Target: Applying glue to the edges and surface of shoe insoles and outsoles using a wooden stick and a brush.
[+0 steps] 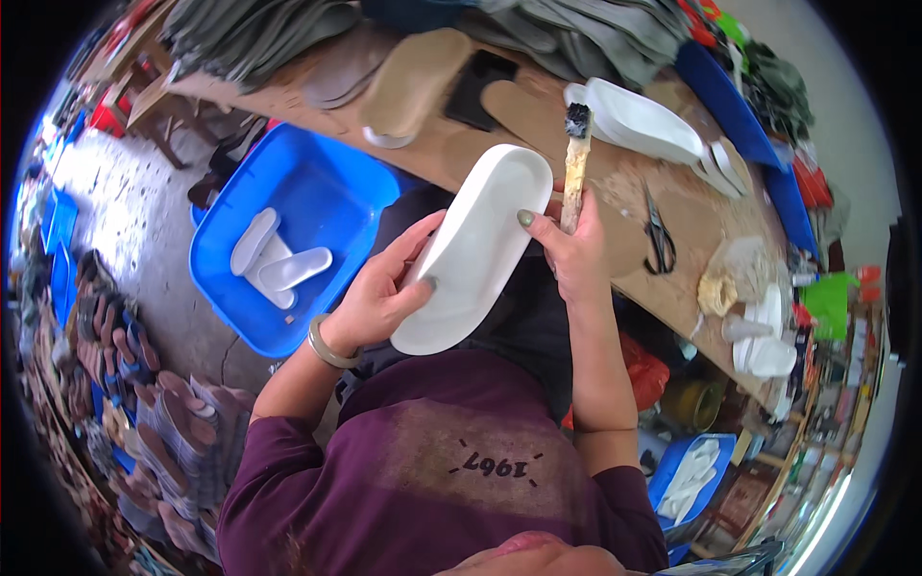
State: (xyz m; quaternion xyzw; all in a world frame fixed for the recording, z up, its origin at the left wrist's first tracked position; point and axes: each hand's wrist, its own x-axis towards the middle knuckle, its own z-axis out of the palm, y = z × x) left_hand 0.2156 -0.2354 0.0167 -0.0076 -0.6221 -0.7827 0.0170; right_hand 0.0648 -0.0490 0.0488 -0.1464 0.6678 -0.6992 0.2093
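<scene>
A white shoe sole [477, 254] with a raised rim is held tilted in front of my body. My left hand [382, 296] grips its left edge, the thumb on the inner face. My right hand [580, 252] grasps a brush [574, 173] with a dark bristle tip pointing up and a yellowish, crusted handle. The right thumb also presses on the sole's right edge. Right of that hand, black-handled scissors [659, 240] lie on the wooden workbench [629, 197]. More white soles [642, 120] rest on the bench beyond the brush.
On the left, a blue tub [216, 274] on the floor holds several white soles. Stacks of grey pieces [264, 43] line the bench's far side, near a black flat object [480, 88]. Slippers [173, 442] are piled at lower left. A blue bin [722, 470] stands at lower right.
</scene>
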